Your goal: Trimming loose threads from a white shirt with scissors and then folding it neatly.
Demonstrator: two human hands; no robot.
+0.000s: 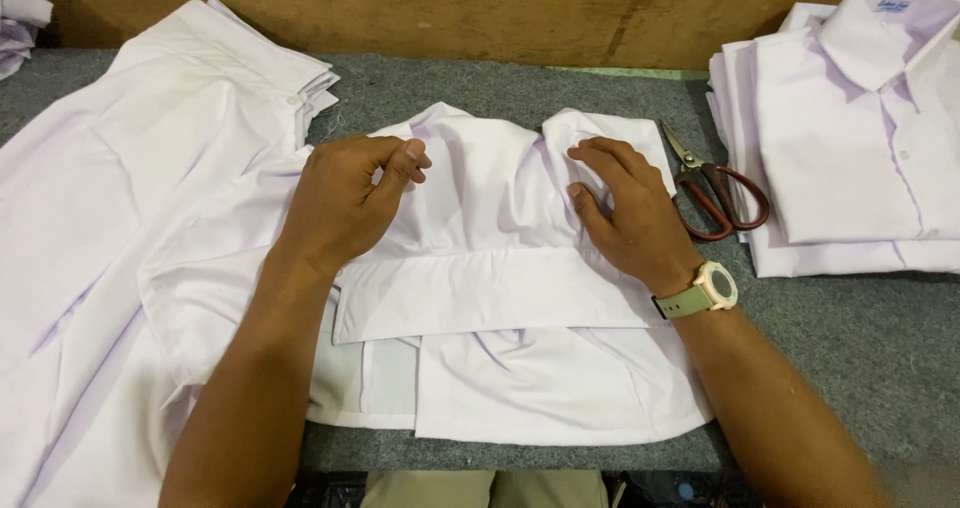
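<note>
Shirt (500, 298) under both hands, scissors (715, 193) just beside.

far-left pile of white cloth (18, 23) running off the left edge | right stack of folded white collared shirts (850, 128) covering one red scissor handle (735, 200) | left hand (345, 203) hiding shirt fabric beneath

L hand (345, 200) pinched, R hand (628, 208) flat

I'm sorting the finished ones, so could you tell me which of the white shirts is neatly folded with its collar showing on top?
The shirt topping the right-hand stack, beside the scissors; the others lie collarless or spread out.
</note>
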